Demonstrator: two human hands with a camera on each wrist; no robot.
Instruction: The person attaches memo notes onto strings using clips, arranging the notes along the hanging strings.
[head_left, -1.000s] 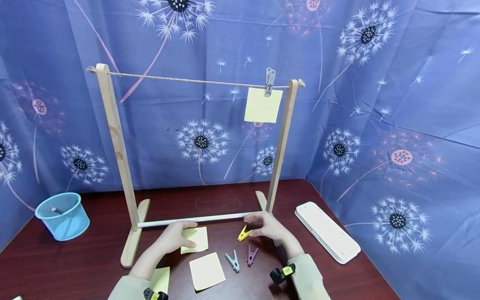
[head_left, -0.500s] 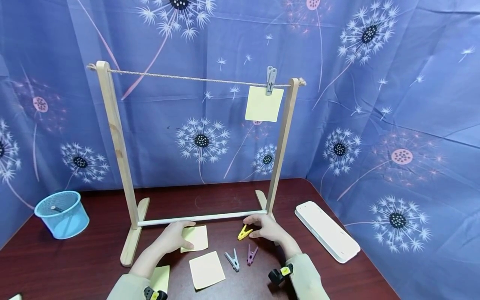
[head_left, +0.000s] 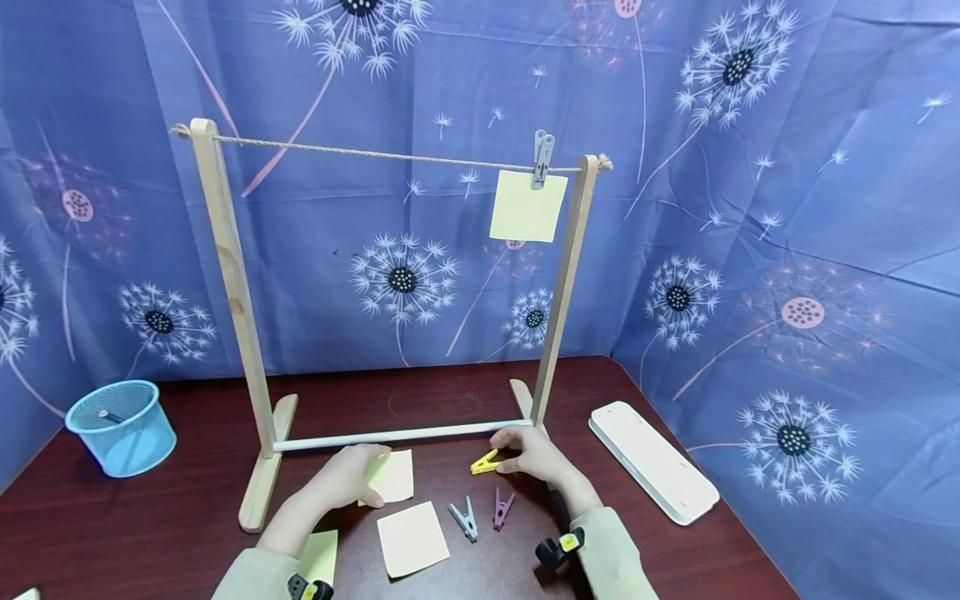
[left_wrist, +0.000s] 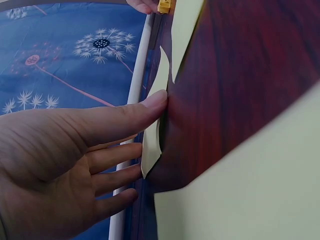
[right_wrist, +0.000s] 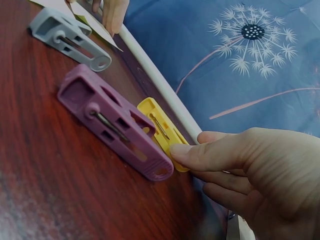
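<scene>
**Left hand (head_left: 343, 479) pinches a paper note (head_left: 396, 477); right hand (head_left: 538, 457) grips a yellow clothespin (head_left: 482, 463)**

Head view: A white crossbar (head_left: 405, 435) joins the uprights of a wooden rack (head_left: 242, 304). On its near side, toward its left half, the left hand holds the paper note by the edge. Near the crossbar's right end, the right hand holds the yellow clothespin. Farther to the near side of the crossbar lie a flat square note (head_left: 413, 540), a gray clothespin (head_left: 467, 523) and a purple clothespin (head_left: 502, 510). High above the crossbar's right part, a hanging note (head_left: 527, 212) is clipped to a rope (head_left: 360, 152).

Left wrist view: Thumb and fingers close on opposite faces of the paper note, which bows beside the crossbar. Whether it is fully off the table cannot be told.

Right wrist view: The thumb presses the yellow clothespin just beside the crossbar, the other fingers partly hidden behind; the purple clothespin lies farther from the crossbar.
</scene>
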